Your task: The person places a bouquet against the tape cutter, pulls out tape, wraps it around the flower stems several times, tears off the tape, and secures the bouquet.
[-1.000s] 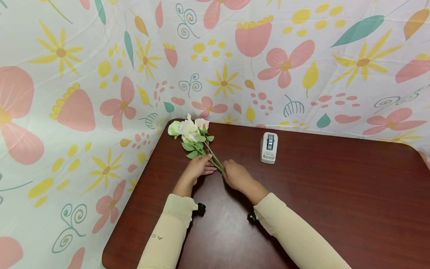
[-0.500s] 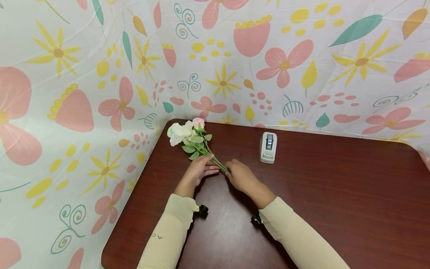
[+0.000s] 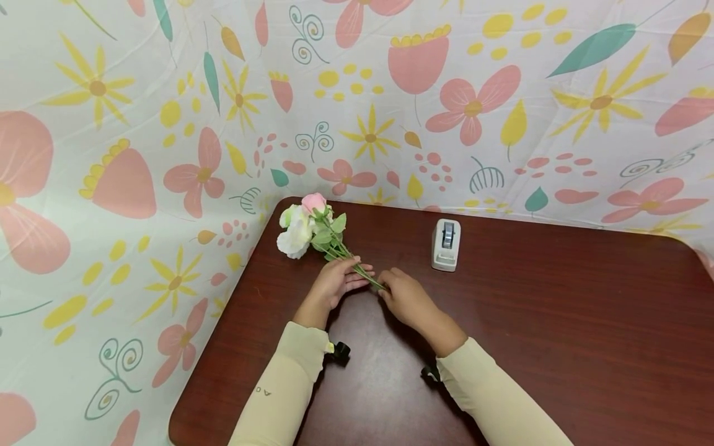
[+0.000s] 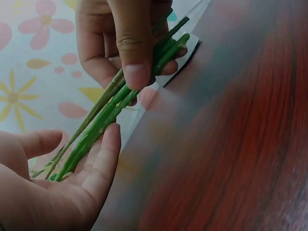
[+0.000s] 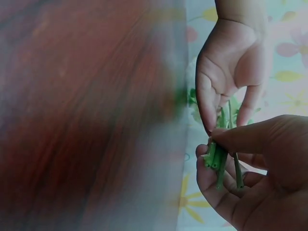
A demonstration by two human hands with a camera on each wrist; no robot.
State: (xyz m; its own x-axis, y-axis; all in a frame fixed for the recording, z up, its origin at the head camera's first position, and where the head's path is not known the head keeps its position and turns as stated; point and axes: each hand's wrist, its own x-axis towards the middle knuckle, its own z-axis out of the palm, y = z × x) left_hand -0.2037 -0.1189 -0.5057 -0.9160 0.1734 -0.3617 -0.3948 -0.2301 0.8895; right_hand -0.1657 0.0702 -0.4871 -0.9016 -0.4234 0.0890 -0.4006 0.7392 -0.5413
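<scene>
A bunch of artificial flowers, with a pink rose (image 3: 314, 202) and a large white bloom (image 3: 294, 240), leans toward the table's far left corner. Its green stems (image 4: 98, 126) run down to the right through both hands. My right hand (image 3: 409, 298) pinches the stems near their lower ends, thumb against curled fingers; the cut ends (image 5: 215, 160) stick out past the thumb in the right wrist view. Higher up, my left hand (image 3: 336, 280) cradles the stems across fairly straight fingers, its thumb (image 4: 45, 143) held apart from them in the left wrist view.
A white tape dispenser (image 3: 446, 248) stands on the dark red-brown table (image 3: 558, 322), to the right of and beyond my right hand. Floral-print cloth (image 3: 357, 87) hangs along the table's back and left sides.
The blooms have turned, with the pink rose shifting left to the top and the white bloom swinging lower. Both hands have drifted slightly right and toward me with the stems.
</scene>
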